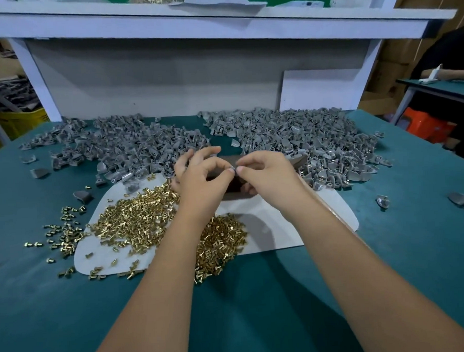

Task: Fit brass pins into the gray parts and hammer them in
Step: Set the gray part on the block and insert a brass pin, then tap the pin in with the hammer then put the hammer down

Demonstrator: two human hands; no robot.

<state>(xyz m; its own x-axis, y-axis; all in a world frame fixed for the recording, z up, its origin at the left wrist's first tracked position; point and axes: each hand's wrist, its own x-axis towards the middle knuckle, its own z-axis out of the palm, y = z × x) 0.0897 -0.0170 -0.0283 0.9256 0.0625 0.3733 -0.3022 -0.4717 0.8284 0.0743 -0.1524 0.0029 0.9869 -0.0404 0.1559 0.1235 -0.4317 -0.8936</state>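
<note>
Gray molded part is pinched between left hand and right hand above shiny brass pins.

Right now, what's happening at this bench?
A person is working bare-handed over a green table. The left hand and right hand meet at their fingertips, pinching a small gray part between them, apparently fitting a pin. A heap of brass pins lies on a white sheet below the hands, and two piles of gray parts sit behind. No hammer is visible.
</note>
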